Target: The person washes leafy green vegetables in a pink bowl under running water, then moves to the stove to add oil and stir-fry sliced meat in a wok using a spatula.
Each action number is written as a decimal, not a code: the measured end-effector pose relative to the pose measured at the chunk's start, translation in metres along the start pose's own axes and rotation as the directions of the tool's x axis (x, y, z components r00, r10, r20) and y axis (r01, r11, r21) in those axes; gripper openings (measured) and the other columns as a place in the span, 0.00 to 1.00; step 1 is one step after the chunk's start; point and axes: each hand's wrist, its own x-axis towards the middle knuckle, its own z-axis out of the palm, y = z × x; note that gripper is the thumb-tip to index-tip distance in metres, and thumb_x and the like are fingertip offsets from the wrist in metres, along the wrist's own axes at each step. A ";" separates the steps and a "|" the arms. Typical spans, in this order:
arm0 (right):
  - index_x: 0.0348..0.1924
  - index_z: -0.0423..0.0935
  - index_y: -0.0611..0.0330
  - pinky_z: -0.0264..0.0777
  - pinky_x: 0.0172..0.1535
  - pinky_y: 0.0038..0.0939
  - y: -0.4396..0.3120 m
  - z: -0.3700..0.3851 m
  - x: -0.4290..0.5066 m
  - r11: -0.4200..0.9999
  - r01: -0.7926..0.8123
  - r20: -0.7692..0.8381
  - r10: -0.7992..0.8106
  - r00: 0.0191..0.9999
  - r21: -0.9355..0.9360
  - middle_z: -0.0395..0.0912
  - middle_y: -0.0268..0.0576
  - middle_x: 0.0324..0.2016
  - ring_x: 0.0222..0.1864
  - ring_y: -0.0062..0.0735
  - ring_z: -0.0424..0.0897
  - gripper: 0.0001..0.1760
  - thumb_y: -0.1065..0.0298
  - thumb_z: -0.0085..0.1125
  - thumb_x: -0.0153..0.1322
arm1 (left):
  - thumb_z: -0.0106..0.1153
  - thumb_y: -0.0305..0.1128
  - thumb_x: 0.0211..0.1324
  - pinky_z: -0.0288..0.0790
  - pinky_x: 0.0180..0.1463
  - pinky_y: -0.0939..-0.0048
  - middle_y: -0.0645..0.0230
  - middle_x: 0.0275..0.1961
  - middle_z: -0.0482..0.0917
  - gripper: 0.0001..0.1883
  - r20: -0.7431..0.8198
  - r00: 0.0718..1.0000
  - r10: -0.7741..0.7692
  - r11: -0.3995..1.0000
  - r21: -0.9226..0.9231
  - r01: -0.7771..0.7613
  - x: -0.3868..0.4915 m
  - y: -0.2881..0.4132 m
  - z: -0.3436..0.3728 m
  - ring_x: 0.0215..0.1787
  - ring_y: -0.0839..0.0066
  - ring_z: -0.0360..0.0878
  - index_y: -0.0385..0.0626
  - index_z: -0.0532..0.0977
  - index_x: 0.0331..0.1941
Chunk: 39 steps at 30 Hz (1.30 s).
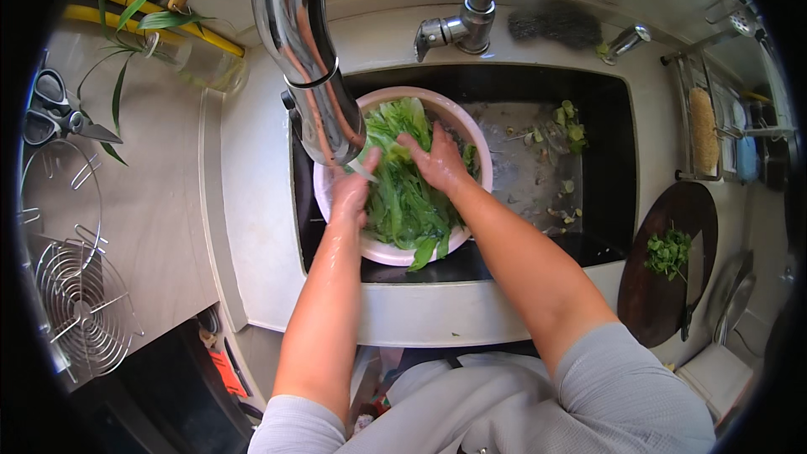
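A pale pink plastic basin point(480, 139) sits in the left part of a dark sink point(608, 139), holding wet leafy greens point(403, 208). Some leaves hang over its front rim. My left hand point(354, 189) is at the left side of the greens, wet, with its palm turned inward and lower fingers partly hidden. My right hand point(438, 157) rests on the greens from the right, fingers spread. Water runs from the chrome faucet point(331, 132) beside my left hand. Neither hand is plainly closed on the leaves.
Vegetable scraps point(569, 129) lie in the sink's right part. A round chopping board point(637, 290) with herbs point(668, 252) and a knife point(694, 271) is at right. Scissors point(69, 120), a wire rack point(82, 309) and a glass vase point(217, 69) are at left. A second tap point(473, 28) stands behind the sink.
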 end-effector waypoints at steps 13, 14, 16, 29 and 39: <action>0.64 0.70 0.70 0.69 0.63 0.55 -0.023 -0.054 -0.052 0.809 0.545 0.048 -0.550 0.834 -0.220 0.74 0.64 0.54 0.56 0.67 0.75 0.33 0.69 0.68 0.68 | 0.71 0.36 0.54 0.72 0.65 0.57 0.50 0.63 0.79 0.41 -0.024 0.995 -0.098 0.977 0.189 0.101 0.021 -0.025 0.007 0.64 0.53 0.78 0.36 0.66 0.71; 0.62 0.70 0.72 0.69 0.63 0.55 -0.020 -0.059 -0.054 0.879 0.408 -0.002 -0.422 0.907 -0.246 0.73 0.65 0.55 0.58 0.67 0.74 0.31 0.70 0.67 0.68 | 0.72 0.36 0.55 0.73 0.63 0.57 0.53 0.62 0.79 0.38 -0.037 0.993 -0.111 0.991 0.072 0.113 0.016 -0.019 0.006 0.61 0.58 0.78 0.34 0.70 0.68; 0.58 0.72 0.78 0.70 0.64 0.55 -0.002 -0.050 -0.042 0.939 0.217 -0.133 -0.259 0.957 -0.268 0.76 0.71 0.55 0.61 0.65 0.76 0.28 0.71 0.65 0.68 | 0.74 0.38 0.58 0.75 0.61 0.57 0.56 0.64 0.79 0.37 -0.102 0.978 -0.181 0.968 -0.196 0.158 0.012 -0.007 0.009 0.62 0.61 0.78 0.35 0.70 0.68; 0.60 0.73 0.70 0.68 0.64 0.55 -0.023 -0.005 -0.005 0.963 0.218 -0.040 -0.227 0.973 -0.157 0.71 0.63 0.61 0.65 0.63 0.70 0.33 0.51 0.67 0.72 | 0.73 0.28 0.61 0.77 0.64 0.52 0.64 0.67 0.77 0.41 0.045 0.992 -0.122 0.924 -0.361 0.130 0.010 -0.017 -0.006 0.65 0.59 0.78 0.54 0.63 0.76; 0.44 0.81 0.62 0.76 0.49 0.57 0.025 0.005 -0.009 0.808 0.589 -0.140 -0.587 0.797 -0.033 0.83 0.63 0.38 0.44 0.66 0.82 0.12 0.61 0.59 0.77 | 0.72 0.28 0.57 0.77 0.55 0.59 0.57 0.60 0.81 0.33 -0.145 0.960 -0.239 0.965 0.077 0.252 0.019 -0.038 0.000 0.53 0.63 0.81 0.34 0.72 0.66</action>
